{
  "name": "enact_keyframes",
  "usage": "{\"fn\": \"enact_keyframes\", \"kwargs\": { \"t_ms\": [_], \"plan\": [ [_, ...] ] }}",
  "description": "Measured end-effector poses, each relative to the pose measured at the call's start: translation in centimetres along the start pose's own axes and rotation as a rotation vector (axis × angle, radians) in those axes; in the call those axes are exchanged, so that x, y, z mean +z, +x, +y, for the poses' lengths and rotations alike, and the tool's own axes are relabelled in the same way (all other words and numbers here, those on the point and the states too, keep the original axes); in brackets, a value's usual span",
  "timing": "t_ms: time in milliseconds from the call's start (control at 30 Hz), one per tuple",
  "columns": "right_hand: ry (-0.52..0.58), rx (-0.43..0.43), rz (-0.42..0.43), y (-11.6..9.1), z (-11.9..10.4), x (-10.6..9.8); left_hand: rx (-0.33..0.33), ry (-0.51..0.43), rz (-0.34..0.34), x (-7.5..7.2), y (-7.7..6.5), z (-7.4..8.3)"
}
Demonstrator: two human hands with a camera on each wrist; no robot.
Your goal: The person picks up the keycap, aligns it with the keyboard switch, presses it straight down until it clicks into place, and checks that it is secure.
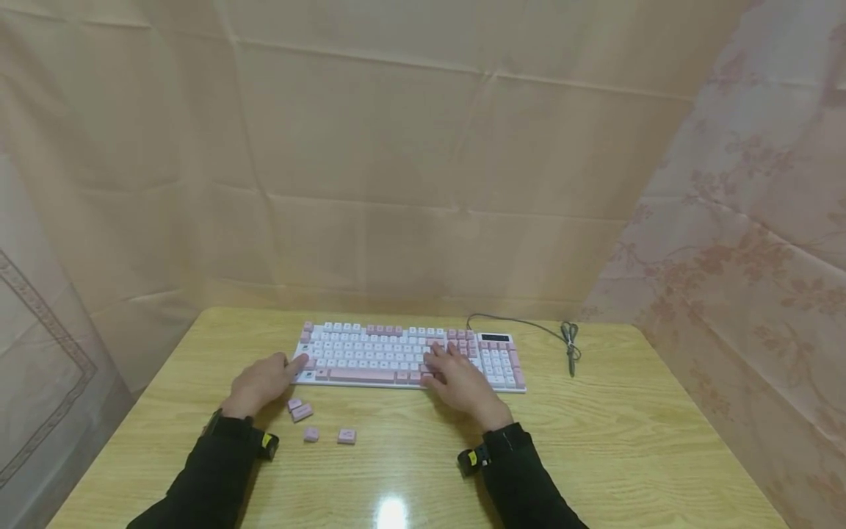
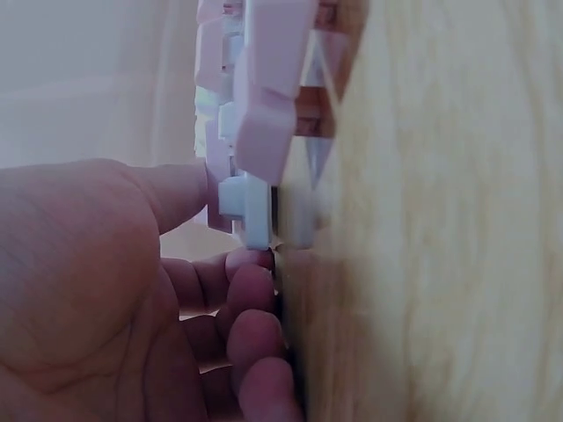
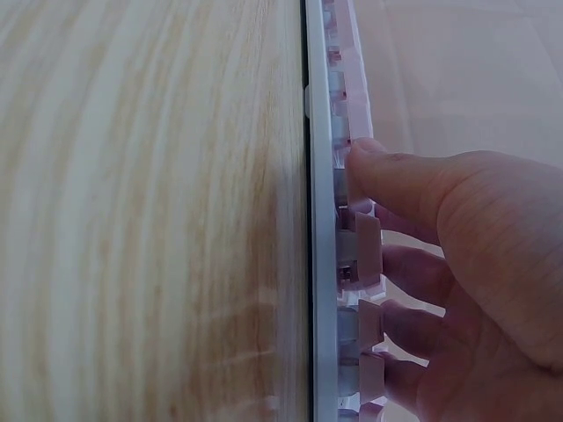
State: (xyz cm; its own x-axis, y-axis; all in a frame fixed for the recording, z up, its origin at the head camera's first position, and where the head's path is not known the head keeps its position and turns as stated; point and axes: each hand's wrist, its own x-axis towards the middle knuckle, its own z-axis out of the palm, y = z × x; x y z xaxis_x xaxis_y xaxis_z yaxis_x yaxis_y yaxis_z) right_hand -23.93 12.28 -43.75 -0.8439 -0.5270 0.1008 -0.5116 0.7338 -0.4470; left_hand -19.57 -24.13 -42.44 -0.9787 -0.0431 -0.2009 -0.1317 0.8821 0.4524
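A white and pink keyboard lies flat on the wooden table, a few key spots at its left end bare of caps. My left hand is at that left end. Its thumb presses on a pink keycap, while the curled fingers bear against the keyboard's side edge near the tabletop. Over the right part of the keys, my right hand rests with fingers spread. In the right wrist view its thumb and fingers touch the pink keycaps from above.
Several loose pink keycaps lie on the table in front of the keyboard's left half. A cable runs from the keyboard's back to a tied bundle at the right. A beige cloth hangs behind the table.
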Motion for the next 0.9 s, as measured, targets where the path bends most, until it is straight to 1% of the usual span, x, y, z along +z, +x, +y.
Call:
{"fn": "enact_keyframes", "kwargs": {
  "t_ms": [200,533,667,900],
  "plan": [
    [-0.003,0.002,-0.008,0.1,-0.1,0.0,0.011,-0.020,0.009,-0.6,-0.6,0.2],
    [-0.002,0.014,-0.023,-0.2,0.0,0.0,0.036,-0.011,0.021,-0.7,-0.6,0.0],
    [-0.006,0.012,-0.024,-0.2,0.0,0.0,0.039,-0.023,0.022,-0.9,-0.8,0.0],
    [-0.016,0.013,-0.013,-0.1,0.0,0.0,0.086,-0.050,0.053,-1.5,-1.3,0.4]
  ]
}}
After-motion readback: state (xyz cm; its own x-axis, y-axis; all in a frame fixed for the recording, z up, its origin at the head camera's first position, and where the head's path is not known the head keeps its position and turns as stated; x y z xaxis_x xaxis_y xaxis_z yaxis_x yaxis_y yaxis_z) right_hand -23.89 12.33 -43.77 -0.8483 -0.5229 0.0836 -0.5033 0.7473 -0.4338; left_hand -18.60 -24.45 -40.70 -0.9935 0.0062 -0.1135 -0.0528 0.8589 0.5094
